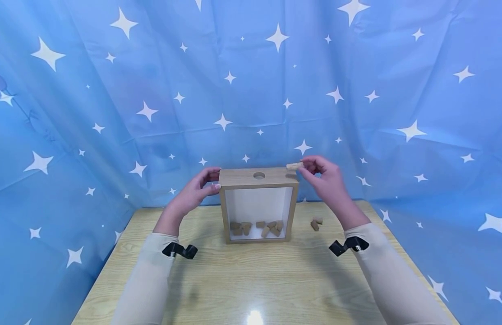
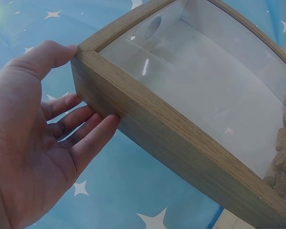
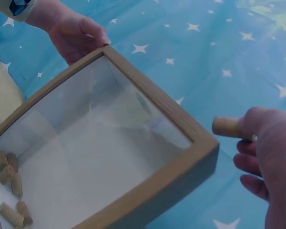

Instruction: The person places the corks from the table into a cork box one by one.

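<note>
A wooden shadow box (image 1: pixel 259 183) with a clear front stands upright on the table, a round hole (image 1: pixel 259 175) in its top. Several corks (image 1: pixel 271 227) lie inside along the bottom. My left hand (image 1: pixel 200 188) holds the box's upper left corner, thumb at the front corner and fingertips against the side panel (image 2: pixel 109 112). Between thumb and fingers of my right hand (image 1: pixel 321 177) is a cork (image 1: pixel 293 166), held sideways just above the right end of the box top. The right wrist view shows this cork (image 3: pixel 226 127) apart from the wooden frame (image 3: pixel 200 136).
Loose corks (image 1: pixel 315 223) lie on the light wooden table (image 1: pixel 251 275) to the right of the box. A blue curtain (image 1: pixel 251 90) with white stars hangs behind and beside the table. Black wrist mounts (image 1: pixel 179 249) sit on both sleeves.
</note>
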Motion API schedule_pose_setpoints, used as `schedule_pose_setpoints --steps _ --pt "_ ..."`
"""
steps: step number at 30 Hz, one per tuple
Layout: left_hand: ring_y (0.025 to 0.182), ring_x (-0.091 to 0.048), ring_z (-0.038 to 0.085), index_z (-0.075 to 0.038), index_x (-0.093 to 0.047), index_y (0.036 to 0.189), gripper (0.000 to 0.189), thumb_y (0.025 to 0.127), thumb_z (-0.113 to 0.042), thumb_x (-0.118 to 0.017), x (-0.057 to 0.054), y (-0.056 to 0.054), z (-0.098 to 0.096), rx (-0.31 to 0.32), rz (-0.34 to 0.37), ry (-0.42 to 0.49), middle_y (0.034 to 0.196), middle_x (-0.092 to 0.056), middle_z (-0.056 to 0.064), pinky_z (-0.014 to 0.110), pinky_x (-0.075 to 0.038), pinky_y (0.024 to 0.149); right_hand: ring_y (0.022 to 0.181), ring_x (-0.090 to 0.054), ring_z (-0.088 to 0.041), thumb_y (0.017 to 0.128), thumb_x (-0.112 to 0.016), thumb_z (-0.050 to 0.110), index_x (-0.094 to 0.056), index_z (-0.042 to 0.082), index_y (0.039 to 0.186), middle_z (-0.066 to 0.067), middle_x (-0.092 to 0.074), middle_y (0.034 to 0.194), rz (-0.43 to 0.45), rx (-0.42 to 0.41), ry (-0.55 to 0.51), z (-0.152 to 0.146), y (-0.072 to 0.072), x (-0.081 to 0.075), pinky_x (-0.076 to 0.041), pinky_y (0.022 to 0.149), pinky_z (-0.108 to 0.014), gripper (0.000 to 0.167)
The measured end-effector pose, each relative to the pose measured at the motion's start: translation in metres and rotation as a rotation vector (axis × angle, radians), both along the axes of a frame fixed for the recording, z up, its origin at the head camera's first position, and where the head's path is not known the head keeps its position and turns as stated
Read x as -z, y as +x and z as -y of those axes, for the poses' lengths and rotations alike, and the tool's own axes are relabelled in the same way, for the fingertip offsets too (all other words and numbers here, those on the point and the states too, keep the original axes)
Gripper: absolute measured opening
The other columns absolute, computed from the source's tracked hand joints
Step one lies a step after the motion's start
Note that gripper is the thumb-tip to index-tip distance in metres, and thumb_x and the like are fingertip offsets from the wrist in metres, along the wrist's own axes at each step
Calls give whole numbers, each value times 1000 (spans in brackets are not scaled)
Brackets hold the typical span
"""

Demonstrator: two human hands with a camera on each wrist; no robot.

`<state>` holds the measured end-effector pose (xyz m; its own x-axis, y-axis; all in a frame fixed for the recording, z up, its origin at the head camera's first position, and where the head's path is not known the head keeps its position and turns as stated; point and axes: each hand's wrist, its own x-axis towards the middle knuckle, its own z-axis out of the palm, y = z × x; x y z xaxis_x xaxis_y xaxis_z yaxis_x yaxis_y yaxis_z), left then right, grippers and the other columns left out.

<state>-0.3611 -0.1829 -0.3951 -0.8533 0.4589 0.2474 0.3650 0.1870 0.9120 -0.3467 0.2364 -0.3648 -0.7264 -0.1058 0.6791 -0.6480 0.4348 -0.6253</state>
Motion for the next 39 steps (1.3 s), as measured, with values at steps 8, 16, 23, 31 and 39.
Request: schedule_pose_setpoints --steps 8,16,23,31,39 --pt "149 -47 42 -10 -42 166 61 113 -24 -68 0 2 0 0 -1 1 159 -50 17 58 -49 119 85 -68 -18 102 -81 7 -80 5 124 -6 -75 96 -17 -55 114 23 -2 -8 -56 75 -19 22" --pt "149 -47 41 -11 -42 165 60 113 -24 -68 -1 2 1 -6 -3 2 159 -50 17 58 -49 119 86 -70 -18 101 -82 5 -79 3 125 -5 -76 101 -88 -114 238 45 -3 -20 -62 75 -33 24" --pt "150 -47 41 -11 -42 165 60 113 -24 -68 -2 3 0 -8 -1 -3 159 -49 17 59 -49 119 90 -71 -19 104 -79 8 -78 3 127 -6 -76 105 -40 -154 305 56 -7 -25 -62 76 -33 24" --pt "149 -48 40 -11 -42 165 60 113 -24 -68 -3 4 0 -8 -7 -10 159 -49 16 59 -48 119 92 -71 -19 103 -79 7 -78 3 128 -5 -76 107 2 -178 315 65 -8 -29 -63 79 -32 25" --pt "150 -48 40 -10 -41 166 61 113 -23 -67 -2 3 0 -1 -4 -7 159 -48 18 59 -49 119 87 -69 -20 102 -80 4 -79 2 125 -7 -73 103 -10 -220 358 72 -12 -28 -63 76 -33 23"
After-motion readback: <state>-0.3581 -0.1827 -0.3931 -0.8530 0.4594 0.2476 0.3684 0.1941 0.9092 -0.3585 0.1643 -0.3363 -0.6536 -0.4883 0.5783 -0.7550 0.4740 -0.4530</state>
